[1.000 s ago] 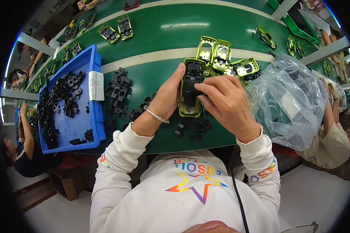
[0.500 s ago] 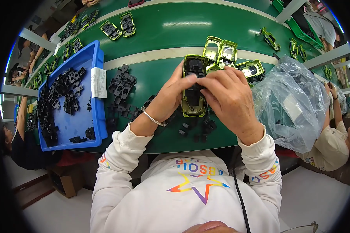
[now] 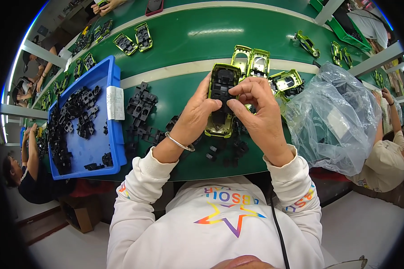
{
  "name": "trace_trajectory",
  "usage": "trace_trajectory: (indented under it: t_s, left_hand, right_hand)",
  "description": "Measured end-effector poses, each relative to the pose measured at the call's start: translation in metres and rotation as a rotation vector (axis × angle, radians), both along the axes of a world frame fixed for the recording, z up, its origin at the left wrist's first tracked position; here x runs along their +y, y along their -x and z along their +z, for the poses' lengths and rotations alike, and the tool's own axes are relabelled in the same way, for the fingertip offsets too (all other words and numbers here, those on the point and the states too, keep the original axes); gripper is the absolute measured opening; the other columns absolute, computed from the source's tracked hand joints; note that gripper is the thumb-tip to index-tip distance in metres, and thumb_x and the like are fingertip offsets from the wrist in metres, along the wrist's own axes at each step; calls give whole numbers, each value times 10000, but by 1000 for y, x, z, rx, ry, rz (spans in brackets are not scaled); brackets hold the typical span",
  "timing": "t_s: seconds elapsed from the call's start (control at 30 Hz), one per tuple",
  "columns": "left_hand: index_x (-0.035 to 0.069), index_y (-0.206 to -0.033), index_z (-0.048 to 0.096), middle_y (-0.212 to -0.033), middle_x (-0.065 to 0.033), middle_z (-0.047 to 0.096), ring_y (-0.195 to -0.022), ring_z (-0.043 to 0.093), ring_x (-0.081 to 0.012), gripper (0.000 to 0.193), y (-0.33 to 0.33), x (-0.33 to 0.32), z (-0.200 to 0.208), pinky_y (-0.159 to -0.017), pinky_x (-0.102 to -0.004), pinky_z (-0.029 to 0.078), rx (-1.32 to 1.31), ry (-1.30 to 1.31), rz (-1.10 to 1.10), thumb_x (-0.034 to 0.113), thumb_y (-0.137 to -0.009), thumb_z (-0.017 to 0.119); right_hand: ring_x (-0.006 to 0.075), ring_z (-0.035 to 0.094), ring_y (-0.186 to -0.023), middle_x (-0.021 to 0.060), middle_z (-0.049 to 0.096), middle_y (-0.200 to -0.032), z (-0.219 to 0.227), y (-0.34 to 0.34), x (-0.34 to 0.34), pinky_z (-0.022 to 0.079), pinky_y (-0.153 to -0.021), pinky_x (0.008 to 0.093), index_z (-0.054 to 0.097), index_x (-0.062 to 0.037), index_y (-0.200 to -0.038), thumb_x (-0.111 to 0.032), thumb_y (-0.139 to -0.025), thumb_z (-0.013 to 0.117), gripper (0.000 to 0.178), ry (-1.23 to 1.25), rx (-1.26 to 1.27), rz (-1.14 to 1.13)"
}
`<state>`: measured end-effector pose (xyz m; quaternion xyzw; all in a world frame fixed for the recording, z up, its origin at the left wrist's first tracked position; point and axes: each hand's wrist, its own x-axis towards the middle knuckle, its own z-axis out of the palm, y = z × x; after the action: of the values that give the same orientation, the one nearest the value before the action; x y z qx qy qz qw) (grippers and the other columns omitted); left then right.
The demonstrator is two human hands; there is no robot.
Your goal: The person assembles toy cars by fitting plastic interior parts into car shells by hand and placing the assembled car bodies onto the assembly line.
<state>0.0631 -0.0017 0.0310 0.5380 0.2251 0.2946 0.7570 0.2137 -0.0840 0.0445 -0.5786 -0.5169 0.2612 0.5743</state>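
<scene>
A toy car body (image 3: 219, 129), its shell bright green with a black plastic insert (image 3: 223, 85) inside, is held upright in front of me with its hollow side facing up. My left hand (image 3: 197, 110) is closed around its left side, the thumb lying on the insert. At the right edge, my right hand (image 3: 258, 110) has thumb and forefinger curled onto the insert. Anything small between those fingertips is hidden. Just beyond, more green car shells (image 3: 259, 62) lie beside one another, one with black parts next to it (image 3: 286, 80).
On the left stands a blue tray (image 3: 116, 154) with loose black parts. A pile of black inserts (image 3: 141, 105) lies beside it, and small black pieces (image 3: 212, 152) near the front edge. A clear plastic bag (image 3: 332, 121) sits right. Other people work at both sides.
My right hand has drawn back slightly, its fingers opening up from the insert so more of it shows. My left thumb has slid down a little; the car body stays in my grip.
</scene>
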Motion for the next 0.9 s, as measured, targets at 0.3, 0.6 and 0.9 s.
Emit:
trace_trajectory:
  t_s: [0.3, 0.6, 0.9]
  left_hand:
    - [-33, -1514, 301, -1335, -117, 521, -1154, 549, -168, 676, 1, 2, -6, -1009, -288, 440, 55, 78, 42, 110, -878, 480]
    - [-26, -1503, 323, -1283, -105, 556, -1105, 567, -146, 637, -3, 3, -1, -978, -283, 460, 114, 49, 58, 89, -897, 483]
    - [-19, -1477, 356, -1234, -110, 577, -1045, 612, -156, 598, -2, 9, -12, -906, -296, 518, 62, 117, 34, 88, -900, 473]
  right_hand:
    - [82, 530, -718, 11, 545, -947, -8, -4, 11, 470, -643, 236, 671, -30, -1003, -16, -813, 683, 191, 167, 193, 111]
    - [53, 551, -709, -4, 570, -947, -11, 2, 14, 502, -613, 213, 675, -18, -984, 13, -854, 651, 136, 126, 371, 74]
    - [47, 552, -708, -10, 584, -878, -21, 0, 20, 503, -580, 212, 681, -23, -975, 3, -852, 655, 129, 141, 437, 109]
